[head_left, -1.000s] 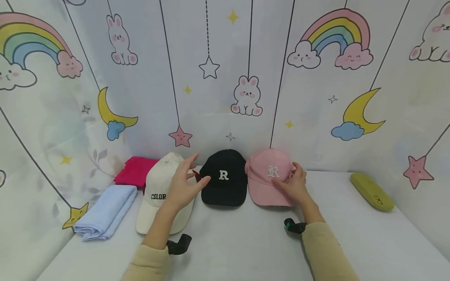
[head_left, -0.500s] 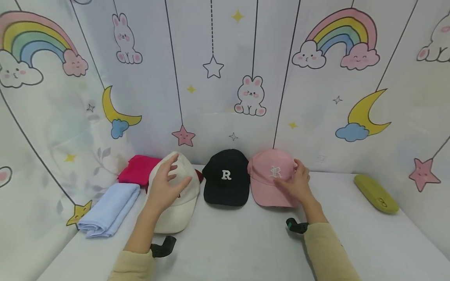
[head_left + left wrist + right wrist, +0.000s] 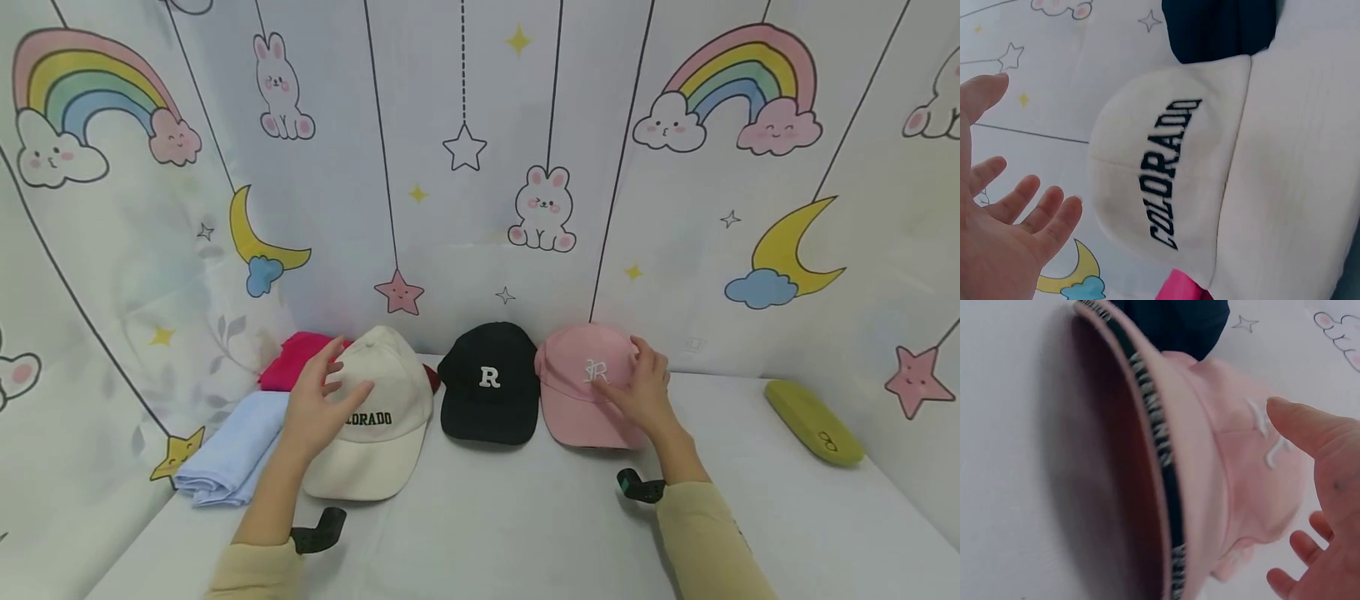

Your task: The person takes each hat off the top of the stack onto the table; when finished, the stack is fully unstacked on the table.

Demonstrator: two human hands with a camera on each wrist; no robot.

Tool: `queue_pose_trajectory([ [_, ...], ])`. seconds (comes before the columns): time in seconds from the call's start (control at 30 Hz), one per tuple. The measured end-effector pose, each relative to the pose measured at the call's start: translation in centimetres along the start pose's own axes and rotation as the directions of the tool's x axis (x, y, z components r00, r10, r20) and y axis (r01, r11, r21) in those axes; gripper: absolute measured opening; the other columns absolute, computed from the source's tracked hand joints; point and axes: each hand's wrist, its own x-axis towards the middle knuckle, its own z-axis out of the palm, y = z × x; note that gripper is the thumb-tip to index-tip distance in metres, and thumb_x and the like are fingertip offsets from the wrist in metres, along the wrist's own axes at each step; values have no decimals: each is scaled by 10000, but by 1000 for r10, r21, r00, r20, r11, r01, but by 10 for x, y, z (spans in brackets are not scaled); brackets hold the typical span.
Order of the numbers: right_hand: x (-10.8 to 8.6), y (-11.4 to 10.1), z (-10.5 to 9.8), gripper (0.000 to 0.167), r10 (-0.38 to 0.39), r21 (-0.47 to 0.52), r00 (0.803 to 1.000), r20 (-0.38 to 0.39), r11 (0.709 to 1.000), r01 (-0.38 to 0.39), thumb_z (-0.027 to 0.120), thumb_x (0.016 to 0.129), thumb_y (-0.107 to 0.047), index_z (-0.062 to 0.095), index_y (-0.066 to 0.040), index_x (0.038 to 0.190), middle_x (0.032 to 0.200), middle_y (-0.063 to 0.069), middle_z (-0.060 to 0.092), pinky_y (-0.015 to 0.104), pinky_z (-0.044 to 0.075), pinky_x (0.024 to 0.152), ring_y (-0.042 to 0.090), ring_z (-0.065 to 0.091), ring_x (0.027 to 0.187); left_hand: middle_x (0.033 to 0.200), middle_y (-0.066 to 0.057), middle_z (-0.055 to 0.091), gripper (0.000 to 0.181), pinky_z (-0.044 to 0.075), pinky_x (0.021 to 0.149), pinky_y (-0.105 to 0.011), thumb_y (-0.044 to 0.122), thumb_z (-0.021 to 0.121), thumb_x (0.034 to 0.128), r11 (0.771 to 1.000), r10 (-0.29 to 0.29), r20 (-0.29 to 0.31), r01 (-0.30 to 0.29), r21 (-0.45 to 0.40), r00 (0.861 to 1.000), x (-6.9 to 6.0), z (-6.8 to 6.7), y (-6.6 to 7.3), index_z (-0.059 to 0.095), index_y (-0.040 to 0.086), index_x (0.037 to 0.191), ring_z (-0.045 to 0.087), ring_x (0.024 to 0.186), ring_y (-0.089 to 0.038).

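Pink cap sits by the spread right hand, contact unclear; cream cap by spread left hand.

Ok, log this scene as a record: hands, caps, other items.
Left hand: fingers spread, apart from the cream COLORADO baseball cap
Right hand: at the pink baseball cap, thumb before its logo, contact unclear
Between these caps: black R baseball cap
Left side: folded light-blue cloth, partly hidden crimson cloth
Right side: olive-green glasses case

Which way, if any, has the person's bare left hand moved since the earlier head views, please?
Yes: the left hand has shifted left, away from the black fabric cap with white R.
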Motion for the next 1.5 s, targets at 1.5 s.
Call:
queue_pose_trajectory([
  [1.5,13,-193,129,960,-233,280,967,104,940,197,811,862,-348,205,-115,1570,1401,171,363,537,398,1046,327,334,1302,1512,-271,343,947,403,1061,-578,320,766,912,950,-310,209,308,44,927,-15,-32,-76,181,24,1595,407,1341,-473],
])
